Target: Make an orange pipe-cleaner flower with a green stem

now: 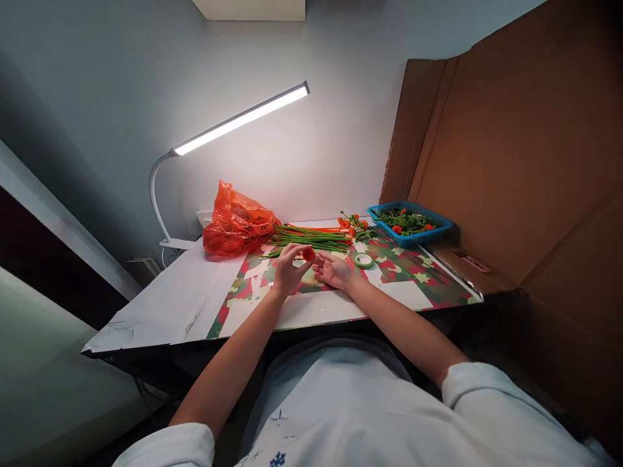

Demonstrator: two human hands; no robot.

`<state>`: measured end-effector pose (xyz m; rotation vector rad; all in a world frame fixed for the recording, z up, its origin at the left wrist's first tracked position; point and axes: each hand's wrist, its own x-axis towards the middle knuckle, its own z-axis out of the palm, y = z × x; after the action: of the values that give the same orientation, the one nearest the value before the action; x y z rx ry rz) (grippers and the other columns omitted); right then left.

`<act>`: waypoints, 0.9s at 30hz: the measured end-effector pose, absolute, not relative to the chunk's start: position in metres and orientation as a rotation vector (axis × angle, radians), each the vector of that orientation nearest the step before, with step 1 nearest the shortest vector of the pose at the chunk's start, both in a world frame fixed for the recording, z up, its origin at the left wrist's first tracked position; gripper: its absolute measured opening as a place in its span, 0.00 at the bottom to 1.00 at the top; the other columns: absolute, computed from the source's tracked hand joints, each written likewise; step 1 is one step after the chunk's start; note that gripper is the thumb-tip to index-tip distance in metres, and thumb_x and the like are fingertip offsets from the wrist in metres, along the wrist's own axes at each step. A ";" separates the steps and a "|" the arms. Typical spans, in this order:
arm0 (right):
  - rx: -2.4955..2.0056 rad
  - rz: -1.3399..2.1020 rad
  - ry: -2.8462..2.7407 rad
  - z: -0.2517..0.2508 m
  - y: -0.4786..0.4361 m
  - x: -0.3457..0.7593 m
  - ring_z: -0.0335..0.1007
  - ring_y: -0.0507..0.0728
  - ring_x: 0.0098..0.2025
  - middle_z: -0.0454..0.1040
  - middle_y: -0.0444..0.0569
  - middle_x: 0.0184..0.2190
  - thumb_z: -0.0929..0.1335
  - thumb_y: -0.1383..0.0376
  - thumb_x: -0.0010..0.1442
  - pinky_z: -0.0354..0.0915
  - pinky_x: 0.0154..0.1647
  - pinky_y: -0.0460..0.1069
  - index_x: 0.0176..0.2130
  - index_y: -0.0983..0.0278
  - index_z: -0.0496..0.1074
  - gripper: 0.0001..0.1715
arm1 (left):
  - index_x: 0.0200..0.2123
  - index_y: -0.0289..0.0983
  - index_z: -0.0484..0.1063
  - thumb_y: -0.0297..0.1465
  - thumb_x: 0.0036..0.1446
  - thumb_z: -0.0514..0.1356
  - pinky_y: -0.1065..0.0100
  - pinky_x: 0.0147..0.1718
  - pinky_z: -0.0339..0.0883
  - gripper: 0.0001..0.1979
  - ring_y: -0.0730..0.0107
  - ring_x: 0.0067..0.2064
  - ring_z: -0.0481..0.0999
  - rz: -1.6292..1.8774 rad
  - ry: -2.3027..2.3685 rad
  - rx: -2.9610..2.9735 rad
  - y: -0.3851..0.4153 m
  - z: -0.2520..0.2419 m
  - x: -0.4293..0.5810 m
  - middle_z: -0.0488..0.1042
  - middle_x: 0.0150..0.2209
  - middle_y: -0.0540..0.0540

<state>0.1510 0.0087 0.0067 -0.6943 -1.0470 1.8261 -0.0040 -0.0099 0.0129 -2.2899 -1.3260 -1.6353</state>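
Note:
My left hand hovers over the patterned mat and pinches a small orange-red flower head between thumb and fingertips. My right hand rests beside it, palm up, fingers loosely curled and apart, nothing in it. Just beyond both hands lies a bundle of green stems. A roll of green tape lies flat to the right of my right hand.
An orange plastic bag sits at the back left of the table. A blue basket of green and orange parts stands at the back right. A white desk lamp arches overhead. Cardboard sheets wall the right side.

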 end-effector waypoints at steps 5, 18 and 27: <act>-0.708 1.924 -0.862 0.008 0.008 0.155 0.65 0.49 0.25 0.74 0.48 0.31 0.63 0.64 0.62 0.63 0.27 0.45 0.37 0.65 0.74 0.12 | 0.46 0.37 0.72 0.33 0.57 0.59 0.60 0.43 0.66 0.14 0.58 0.45 0.71 -1.518 -1.622 -1.919 0.024 0.054 -0.049 0.72 0.42 0.41; -0.728 1.927 -0.642 0.006 0.011 0.151 0.59 0.48 0.20 0.68 0.44 0.22 0.66 0.68 0.54 0.59 0.22 0.44 0.33 0.65 0.74 0.07 | 0.52 0.35 0.68 0.36 0.62 0.58 0.52 0.47 0.69 0.17 0.59 0.50 0.72 -0.469 -2.107 -1.763 0.108 0.119 -0.117 0.70 0.52 0.41; -0.736 1.900 -0.699 0.005 0.014 0.149 0.57 0.47 0.19 0.65 0.42 0.20 0.67 0.66 0.52 0.57 0.21 0.44 0.31 0.66 0.73 0.05 | 0.53 0.35 0.67 0.36 0.62 0.58 0.54 0.46 0.71 0.18 0.60 0.49 0.73 -0.232 -2.325 -1.647 0.126 0.115 -0.119 0.70 0.52 0.40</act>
<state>0.1492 0.0140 0.0050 -0.7364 -0.6991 1.8998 -0.1191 0.1259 0.1152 -1.6468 -2.3251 -0.2317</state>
